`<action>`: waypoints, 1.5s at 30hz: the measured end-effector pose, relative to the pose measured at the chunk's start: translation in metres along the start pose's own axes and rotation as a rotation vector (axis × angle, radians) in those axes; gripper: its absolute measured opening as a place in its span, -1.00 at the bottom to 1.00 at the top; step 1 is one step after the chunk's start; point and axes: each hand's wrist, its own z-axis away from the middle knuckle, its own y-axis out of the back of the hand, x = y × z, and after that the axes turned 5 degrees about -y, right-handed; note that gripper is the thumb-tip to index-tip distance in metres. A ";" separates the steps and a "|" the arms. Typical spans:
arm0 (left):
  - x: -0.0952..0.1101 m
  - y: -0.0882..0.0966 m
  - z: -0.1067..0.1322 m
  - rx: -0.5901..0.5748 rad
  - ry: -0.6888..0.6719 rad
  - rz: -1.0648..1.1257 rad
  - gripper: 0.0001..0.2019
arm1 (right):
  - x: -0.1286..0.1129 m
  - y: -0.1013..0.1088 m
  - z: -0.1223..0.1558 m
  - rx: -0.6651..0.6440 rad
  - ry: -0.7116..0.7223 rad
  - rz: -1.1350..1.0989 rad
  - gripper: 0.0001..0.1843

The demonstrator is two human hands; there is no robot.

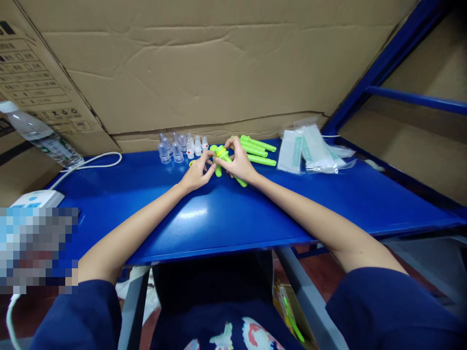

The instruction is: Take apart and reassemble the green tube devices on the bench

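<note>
Both my hands meet at the far middle of the blue table (219,218). My right hand (239,163) is wrapped round a lime-green tube (223,154) that pokes out past its fingers and below the palm. My left hand (197,172) pinches the top end of that same tube with thumb and fingers. Just behind the hands lie several more green tubes (260,148). A cluster of small clear vials (175,148), some with white caps, stands to the left of them.
Clear plastic pouches (310,150) lie to the right of the tubes. A plastic water bottle (40,136), a white cable (91,163) and a white device (38,198) sit at the left. Cardboard sheets wall the back; a blue rack frame (401,92) rises at right.
</note>
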 end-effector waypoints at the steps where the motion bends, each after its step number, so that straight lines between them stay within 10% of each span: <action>1: 0.000 0.000 0.000 -0.004 0.004 -0.005 -0.73 | 0.000 0.000 0.000 0.000 0.002 0.003 -0.37; 34: -0.002 0.001 -0.001 0.018 0.065 -0.009 -0.73 | -0.002 -0.003 0.001 -0.040 -0.099 -0.130 -0.24; 45: 0.003 -0.003 -0.002 -0.156 -0.083 -0.104 -0.84 | -0.008 -0.004 0.002 -0.022 -0.064 -0.115 -0.24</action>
